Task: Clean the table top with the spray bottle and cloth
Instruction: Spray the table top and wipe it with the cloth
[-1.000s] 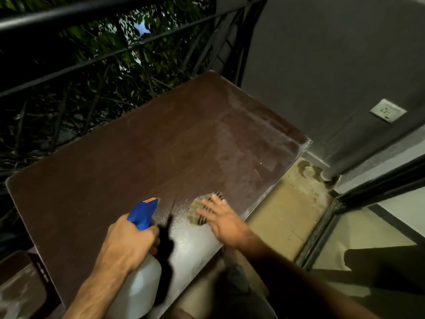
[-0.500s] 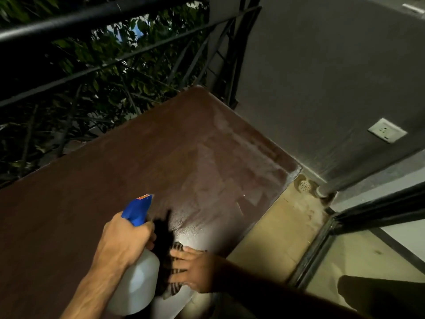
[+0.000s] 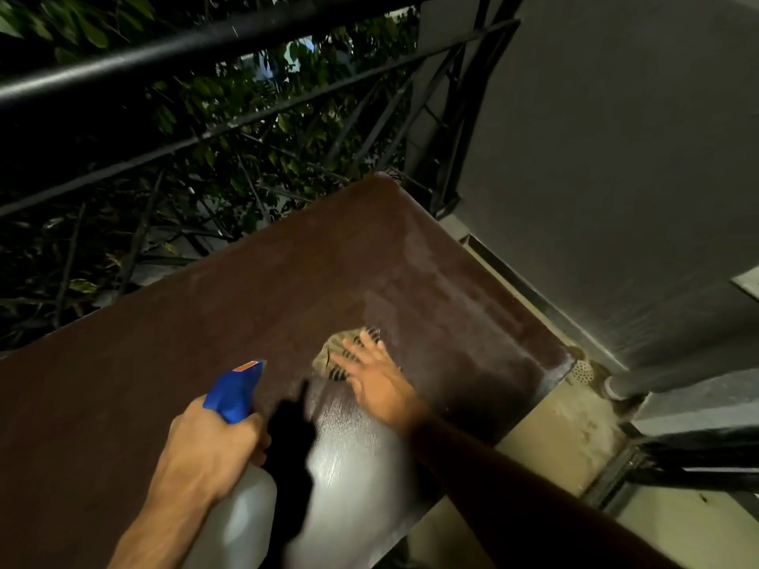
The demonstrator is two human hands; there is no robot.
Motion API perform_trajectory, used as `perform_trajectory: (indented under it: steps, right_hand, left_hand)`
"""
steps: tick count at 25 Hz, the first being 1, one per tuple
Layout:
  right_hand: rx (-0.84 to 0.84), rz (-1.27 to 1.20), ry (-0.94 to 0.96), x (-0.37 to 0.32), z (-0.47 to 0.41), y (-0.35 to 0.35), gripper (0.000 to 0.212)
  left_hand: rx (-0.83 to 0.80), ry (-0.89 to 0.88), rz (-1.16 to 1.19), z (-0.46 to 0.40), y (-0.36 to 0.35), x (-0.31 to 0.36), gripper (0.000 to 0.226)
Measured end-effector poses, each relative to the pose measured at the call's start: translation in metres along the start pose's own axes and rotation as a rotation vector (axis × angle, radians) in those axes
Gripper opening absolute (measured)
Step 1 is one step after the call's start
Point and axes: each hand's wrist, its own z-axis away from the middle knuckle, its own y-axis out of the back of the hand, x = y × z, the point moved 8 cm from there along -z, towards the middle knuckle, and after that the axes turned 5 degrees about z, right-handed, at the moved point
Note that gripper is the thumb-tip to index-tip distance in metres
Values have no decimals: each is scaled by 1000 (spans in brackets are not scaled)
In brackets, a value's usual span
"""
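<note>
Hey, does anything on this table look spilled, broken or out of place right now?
Nothing stands out. The table top shows only a wet sheen and hazy streaks, as expected mid-clean. The right hand presses the cloth flat; the left hand holds the spray bottle.

A: Background? Dark metal railing (image 3: pixel 246 39) along the top and left, green leaves (image 3: pixel 230 129) behind it, night-dark beyond.

B: Right side?

A: Plain grey wall (image 3: pixel 616 158), white socket plate (image 3: pixel 749 283) cut off at the edge. Beige tile floor (image 3: pixel 562 437) below, round drain (image 3: pixel 582 370) beside a grey pipe (image 3: pixel 665 381). Harsh light from near the camera.
</note>
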Motion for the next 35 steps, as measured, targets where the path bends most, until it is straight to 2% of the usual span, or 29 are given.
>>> perform_trajectory:
  steps: [4,6,8,10,13,15,17,19,21,22,24,26,28,30,33,35]
  right_hand:
    - [-110,59,376,-58,87,-33,44]
    - [-226,69,525,-59,107,-38,42]
    - [-236,54,625,-39,85,-29,44]
    - [-178,39,508,3,28,-16,47]
    - [-97,59,121,73,-64,19,55]
    - [-92,55,-57,92,-95,37,56]
    - [-61,39,-124,89,-97,41,58]
    - [-2,52,-95,62,-69,32,61]
    - [14,35,45,19,-22,13,58]
    - [4,44,150,-4,7,-1,49]
    - [-141,151,350,-46,65,-38,36]
    - [-276,262,444,-58,93,-58,41]
    - [-228,240,456,-37,75,-45,46]
    - [-81,157,295,11,35,-7,51]
    - [-27,21,-135,102,-7,47,60]
    - [30,19,-302,123,-8,59,61]
  left_hand:
    - [-17,-30,2,-12,-16,17,22]
    - [-29,-50,5,-17,-26,25,20]
    - [-44,-57,-1,-21,-34,29,18]
    - [-63,-67,-22,-26,-38,31,15]
    - [-97,-70,-40,-27,-41,34,13]
    - [-75,-54,-15,-28,-38,35,13]
    - [-38,-40,-9,-30,-33,36,14]
    - [-36,-38,-17,-31,-33,38,13]
    - [-59,-46,-16,-31,-35,40,11]
    - [-74,-49,-19,-31,-37,42,11]
    - [-106,-59,-34,-29,-42,44,14]
    - [-124,-71,-49,-24,-47,48,14]
    - [-109,-78,-47,-21,-49,49,11]
    - [-95,-84,-44,-16,-50,48,8]
    - [-120,-122,-54,-3,-52,50,14]
    - [-136,-147,-65,5,-53,49,21]
